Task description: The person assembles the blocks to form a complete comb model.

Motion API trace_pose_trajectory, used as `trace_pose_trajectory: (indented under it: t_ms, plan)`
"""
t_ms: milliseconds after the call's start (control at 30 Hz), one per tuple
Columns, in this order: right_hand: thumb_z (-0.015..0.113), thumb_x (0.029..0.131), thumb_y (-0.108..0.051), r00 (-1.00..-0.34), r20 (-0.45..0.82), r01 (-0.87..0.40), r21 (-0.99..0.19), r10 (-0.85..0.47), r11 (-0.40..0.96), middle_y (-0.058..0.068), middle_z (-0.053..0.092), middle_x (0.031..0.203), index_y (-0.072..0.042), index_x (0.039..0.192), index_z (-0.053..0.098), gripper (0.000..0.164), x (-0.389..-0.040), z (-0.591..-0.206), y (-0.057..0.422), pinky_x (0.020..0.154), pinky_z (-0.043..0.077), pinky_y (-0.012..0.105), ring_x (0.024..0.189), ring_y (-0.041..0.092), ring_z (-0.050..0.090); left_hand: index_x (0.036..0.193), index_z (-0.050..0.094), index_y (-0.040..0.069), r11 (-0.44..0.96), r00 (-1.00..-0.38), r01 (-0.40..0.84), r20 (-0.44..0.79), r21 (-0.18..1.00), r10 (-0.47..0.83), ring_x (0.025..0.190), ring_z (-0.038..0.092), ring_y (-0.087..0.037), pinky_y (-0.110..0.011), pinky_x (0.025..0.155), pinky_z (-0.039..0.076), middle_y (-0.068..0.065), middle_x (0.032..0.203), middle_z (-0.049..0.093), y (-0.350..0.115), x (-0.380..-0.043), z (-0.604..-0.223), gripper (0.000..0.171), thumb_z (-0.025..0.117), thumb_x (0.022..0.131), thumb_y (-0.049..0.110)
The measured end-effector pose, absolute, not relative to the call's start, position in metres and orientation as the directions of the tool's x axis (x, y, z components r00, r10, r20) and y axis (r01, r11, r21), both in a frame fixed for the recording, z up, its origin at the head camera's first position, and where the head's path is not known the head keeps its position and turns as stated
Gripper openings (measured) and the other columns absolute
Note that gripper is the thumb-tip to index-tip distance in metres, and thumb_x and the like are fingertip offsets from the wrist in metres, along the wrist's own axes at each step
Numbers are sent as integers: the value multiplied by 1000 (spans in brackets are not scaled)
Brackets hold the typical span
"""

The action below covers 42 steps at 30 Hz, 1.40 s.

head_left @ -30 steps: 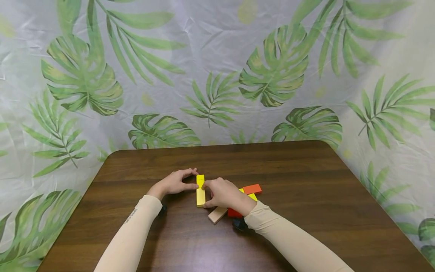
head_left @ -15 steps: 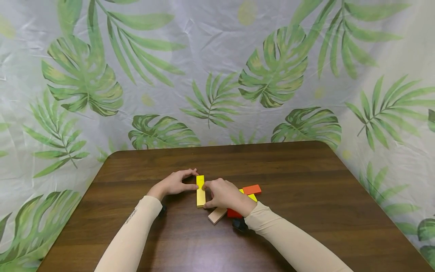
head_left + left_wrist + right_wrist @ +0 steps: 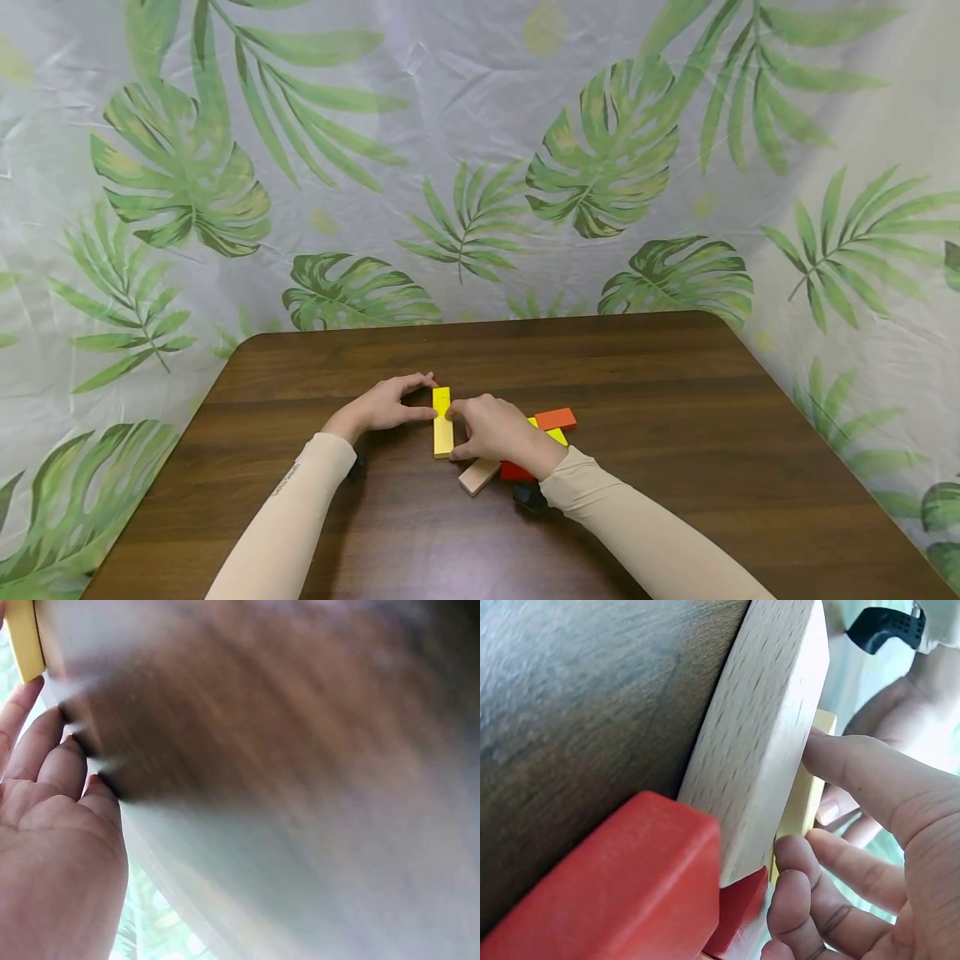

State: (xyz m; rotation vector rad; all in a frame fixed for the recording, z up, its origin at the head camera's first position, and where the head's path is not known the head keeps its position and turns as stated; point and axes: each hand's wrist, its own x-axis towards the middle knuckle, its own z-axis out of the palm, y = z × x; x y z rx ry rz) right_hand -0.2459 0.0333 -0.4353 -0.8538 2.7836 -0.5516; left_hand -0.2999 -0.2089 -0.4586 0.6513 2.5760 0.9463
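Observation:
A long yellow block (image 3: 443, 436) lies on the table, pointing away from me; whether it is one piece or two end to end I cannot tell. My left hand (image 3: 384, 406) touches it with the thumb at its left side and a finger at its far end, the fingers fairly straight. From the right, my right hand (image 3: 498, 429) holds the block with curled thumb and index finger, the thumb by its near end. In the left wrist view, a fingertip meets the yellow block's (image 3: 26, 641) end. The right wrist view shows the right hand (image 3: 885, 847) partly hiding it.
Beside and beneath the right wrist lie a plain wooden block (image 3: 479, 477), a red block (image 3: 516, 472), an orange block (image 3: 557, 418) and partly hidden yellow ones (image 3: 557, 436). The brown table (image 3: 660, 367) ends at a leaf-patterned cloth (image 3: 480, 125).

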Motion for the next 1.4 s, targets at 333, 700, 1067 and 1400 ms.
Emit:
trace_pose_trajectory:
  t_ms: [333, 700, 1067, 1400]
  plan:
    - [92, 86, -35, -814, -26, -514, -431, -580, 742, -7, 60, 70, -11, 136, 69, 60, -242, -429, 39, 55, 41, 23, 58, 7, 52, 158, 52, 16, 655, -835, 335, -109, 678, 540, 160, 38, -37, -64, 127, 33, -11, 168, 47, -212, -297, -456, 68, 76, 101, 43]
    - [87, 92, -37, -848, 23, -475, -474, -529, 741, -8, 57, 69, -10, 127, 76, 46, -219, -412, 56, 54, 36, 22, 56, 7, 45, 161, 49, 25, 711, -853, 352, -104, 609, 511, 154, 46, -41, -65, 123, 40, -11, 167, 49, -209, -279, -451, 83, 84, 91, 52]
    - [85, 87, -29, -877, 91, -459, -452, -472, 765, -10, 44, 56, -8, 94, 74, 26, -189, -423, 73, 47, 28, 21, 50, 5, 38, 163, 49, 24, 726, -852, 366, -103, 582, 513, 161, 34, -43, -65, 127, 33, -16, 174, 37, -207, -270, -453, 87, 85, 89, 55]
    - [94, 82, -36, -904, 73, -410, -435, -422, 802, -8, 50, 62, -9, 99, 77, 36, -176, -434, 75, 47, 32, 22, 56, 7, 42, 162, 50, 19, 727, -845, 408, -73, 552, 530, 162, 33, -42, -67, 128, 29, -20, 172, 38, -203, -267, -452, 87, 85, 90, 53]
